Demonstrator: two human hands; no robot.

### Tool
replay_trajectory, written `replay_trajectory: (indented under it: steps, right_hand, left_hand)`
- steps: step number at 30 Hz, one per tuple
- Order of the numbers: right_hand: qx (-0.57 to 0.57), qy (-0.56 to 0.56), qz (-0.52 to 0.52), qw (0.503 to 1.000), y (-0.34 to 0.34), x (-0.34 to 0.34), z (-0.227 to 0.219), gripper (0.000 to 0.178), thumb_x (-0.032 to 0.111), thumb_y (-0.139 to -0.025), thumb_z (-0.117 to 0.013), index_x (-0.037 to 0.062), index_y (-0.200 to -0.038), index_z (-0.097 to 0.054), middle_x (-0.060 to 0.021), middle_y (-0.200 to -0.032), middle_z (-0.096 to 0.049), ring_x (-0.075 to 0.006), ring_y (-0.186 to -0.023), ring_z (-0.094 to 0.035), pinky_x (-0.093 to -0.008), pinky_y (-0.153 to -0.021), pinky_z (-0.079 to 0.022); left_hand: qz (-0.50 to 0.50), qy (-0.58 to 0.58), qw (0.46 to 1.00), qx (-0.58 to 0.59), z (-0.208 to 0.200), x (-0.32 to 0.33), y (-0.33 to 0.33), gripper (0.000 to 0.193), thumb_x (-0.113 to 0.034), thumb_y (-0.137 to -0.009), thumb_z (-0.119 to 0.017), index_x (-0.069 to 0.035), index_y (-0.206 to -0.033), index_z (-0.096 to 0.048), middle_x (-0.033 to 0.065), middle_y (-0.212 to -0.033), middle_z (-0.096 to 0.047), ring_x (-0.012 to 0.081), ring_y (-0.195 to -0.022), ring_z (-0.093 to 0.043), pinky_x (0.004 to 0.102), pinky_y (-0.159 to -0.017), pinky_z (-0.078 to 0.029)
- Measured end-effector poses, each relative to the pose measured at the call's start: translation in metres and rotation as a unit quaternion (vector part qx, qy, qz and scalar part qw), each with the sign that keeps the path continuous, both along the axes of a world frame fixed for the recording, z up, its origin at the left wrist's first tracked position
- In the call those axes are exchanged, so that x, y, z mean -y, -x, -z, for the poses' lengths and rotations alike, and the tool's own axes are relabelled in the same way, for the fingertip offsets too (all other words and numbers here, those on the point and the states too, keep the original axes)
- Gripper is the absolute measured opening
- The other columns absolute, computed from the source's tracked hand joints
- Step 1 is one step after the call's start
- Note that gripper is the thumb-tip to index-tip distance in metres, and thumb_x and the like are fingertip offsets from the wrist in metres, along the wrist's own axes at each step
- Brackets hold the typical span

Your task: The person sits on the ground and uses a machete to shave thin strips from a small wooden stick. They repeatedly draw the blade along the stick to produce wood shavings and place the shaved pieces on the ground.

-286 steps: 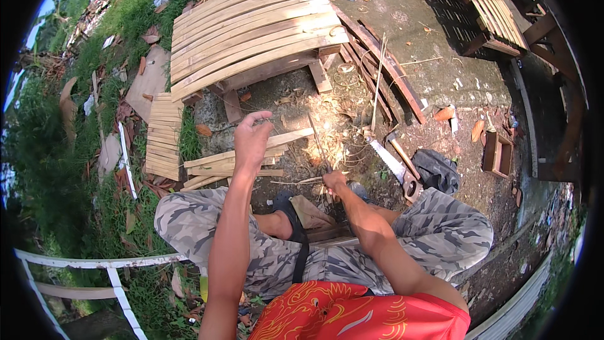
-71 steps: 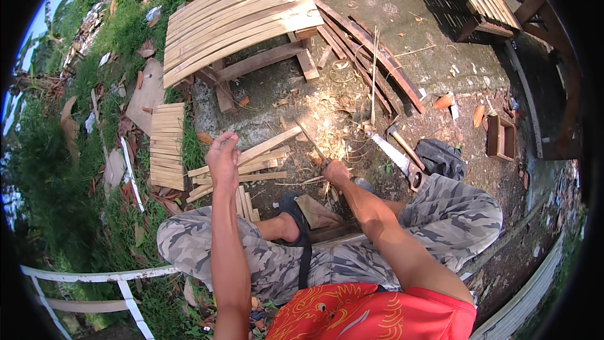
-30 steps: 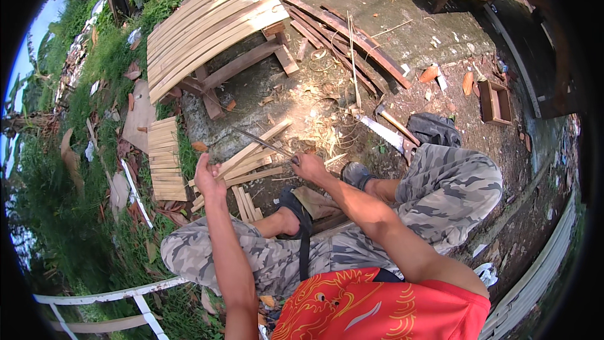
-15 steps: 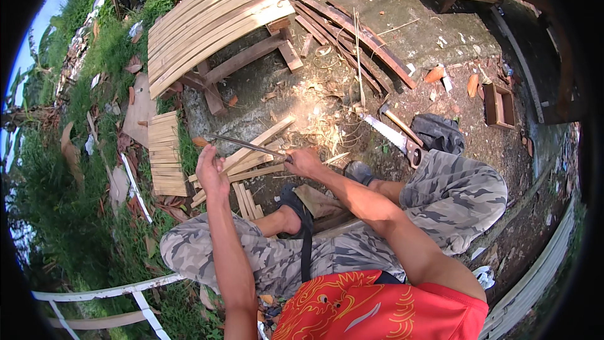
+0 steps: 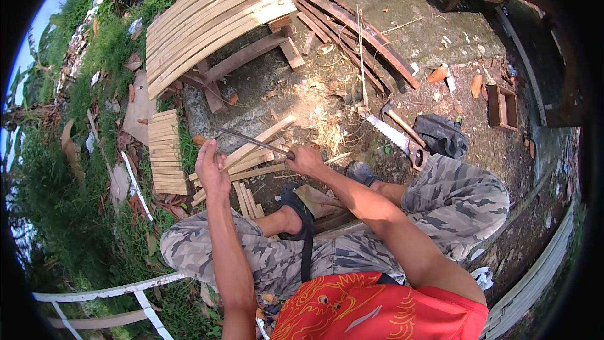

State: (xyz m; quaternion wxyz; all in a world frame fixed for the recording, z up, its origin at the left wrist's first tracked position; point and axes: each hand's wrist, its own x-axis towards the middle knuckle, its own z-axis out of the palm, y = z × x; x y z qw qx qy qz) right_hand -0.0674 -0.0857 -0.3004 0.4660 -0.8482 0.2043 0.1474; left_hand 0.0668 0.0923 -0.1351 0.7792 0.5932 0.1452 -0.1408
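Note:
My right hand (image 5: 307, 160) is closed round the dark handle of a long, narrow-bladed knife (image 5: 251, 140). The blade points left and away from me, its tip just beyond my left fingertips. Raised near that tip, my left hand (image 5: 212, 167) has loosely curled fingers and nothing visible in it. Beneath the blade, light wooden strips (image 5: 261, 141) lie on the ground in a loose pile. Beside my left foot stand a few short pale slats (image 5: 246, 200) side by side.
A slatted wooden bench (image 5: 220, 25) stands ahead, with a short slat panel (image 5: 165, 154) at left. Dark boards (image 5: 352, 34) lie beyond the shavings. To the right are a hand saw (image 5: 393, 135), a hammer (image 5: 402, 123), a black bag (image 5: 440, 135) and a small wooden box (image 5: 503, 107).
The knife has shifted slightly away and to the right, with its tip a little farther from me. My left hand has risen slightly. The whole view has moved a touch.

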Motion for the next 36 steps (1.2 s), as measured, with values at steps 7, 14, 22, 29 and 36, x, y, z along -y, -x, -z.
replay_trajectory:
  steps: [7, 14, 22, 29, 36]
  right_hand:
    - [0.018, 0.026, 0.054, 0.998, 0.001, -0.003, 0.023, 0.031, 0.03, -0.078, -0.061, 0.0001, -0.084, -0.066, -0.0252, -0.072, -0.065, -0.0405, -0.072, -0.066, -0.0488, -0.07, -0.053]
    - [0.013, 0.049, 0.043, 0.998, 0.011, -0.01, 0.012, 0.031, 0.032, -0.077, -0.063, 0.0031, -0.09, -0.068, -0.0245, -0.072, -0.065, -0.0422, -0.072, -0.065, -0.0482, -0.072, -0.054]
    - [0.011, 0.063, 0.035, 0.997, -0.004, -0.04, -0.03, 0.026, 0.029, -0.082, -0.06, 0.0041, -0.086, -0.067, -0.0232, -0.076, -0.067, -0.042, -0.073, -0.066, -0.049, -0.071, -0.054]
    - [0.002, 0.01, 0.04, 0.999, 0.001, -0.015, -0.053, 0.027, 0.026, -0.081, -0.062, 0.0002, -0.086, -0.068, -0.0261, -0.078, -0.067, -0.0414, -0.076, -0.067, -0.0491, -0.071, -0.054]
    - [0.041, 0.026, 0.01, 0.999, -0.006, -0.035, -0.045, 0.028, 0.028, -0.081, -0.061, 0.0019, -0.09, -0.068, -0.0234, -0.076, -0.067, -0.0417, -0.076, -0.067, -0.0504, -0.073, -0.054]
  left_hand:
    - [0.01, -0.005, 1.0, 0.025, -0.01, 0.012, -0.006, 0.028, -0.002, -0.089, -0.061, 0.004, -0.115, -0.05, 0.0023, -0.075, -0.053, 0.0064, -0.047, -0.038, 0.0249, -0.062, -0.043]
    - [0.011, -0.007, 0.999, 0.034, 0.007, -0.005, -0.01, 0.028, 0.001, -0.088, -0.058, 0.004, -0.115, -0.051, -0.0002, -0.067, -0.048, 0.0066, -0.048, -0.038, 0.0256, -0.062, -0.045]
    - [-0.054, 0.017, 0.998, -0.012, 0.019, -0.027, -0.022, 0.026, -0.001, -0.089, -0.057, 0.002, -0.114, -0.052, -0.0025, -0.061, -0.039, 0.0071, -0.046, -0.035, 0.0261, -0.063, -0.044]
    - [0.003, 0.0, 1.0, 0.029, 0.003, 0.001, -0.003, 0.021, 0.0, -0.089, -0.059, 0.001, -0.11, -0.052, 0.0009, -0.07, -0.051, 0.0065, -0.047, -0.037, 0.0257, -0.064, -0.045]
    - [-0.007, 0.01, 0.999, 0.033, -0.005, 0.011, -0.007, 0.021, 0.002, -0.088, -0.06, 0.001, -0.108, -0.053, 0.0029, -0.073, -0.055, 0.0066, -0.047, -0.039, 0.025, -0.062, -0.045]
